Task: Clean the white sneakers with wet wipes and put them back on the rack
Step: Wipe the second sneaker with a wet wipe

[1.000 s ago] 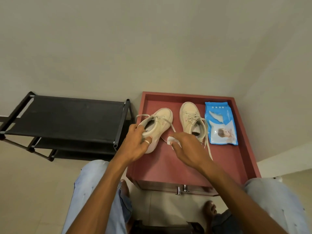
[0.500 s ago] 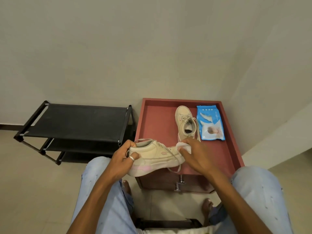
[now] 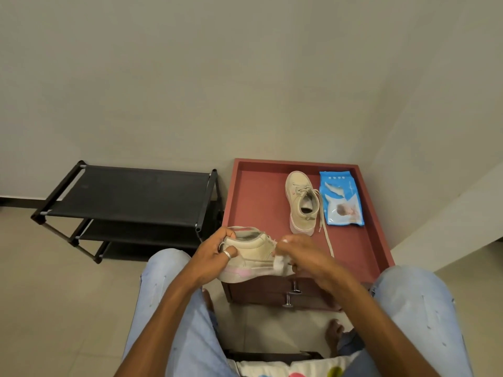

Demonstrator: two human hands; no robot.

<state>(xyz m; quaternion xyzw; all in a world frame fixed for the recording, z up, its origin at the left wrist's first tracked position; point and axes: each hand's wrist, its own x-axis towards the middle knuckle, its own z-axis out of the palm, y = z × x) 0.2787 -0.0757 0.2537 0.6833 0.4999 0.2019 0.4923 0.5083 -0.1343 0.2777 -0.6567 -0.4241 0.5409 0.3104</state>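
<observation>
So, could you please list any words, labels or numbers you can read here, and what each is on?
No text is readable.
Flat blue plastic wet-wipe pack: small white print near its far edge, too blurred to read.

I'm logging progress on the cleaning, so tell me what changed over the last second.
The left hand, gripping the sneaker by its heel, lifted it off the red cabinet toward the person and turned it sideways. The right hand came along with the wet wipe and now presses it against the sneaker's side. The second sneaker, the wipes pack and the rack stayed put.
</observation>
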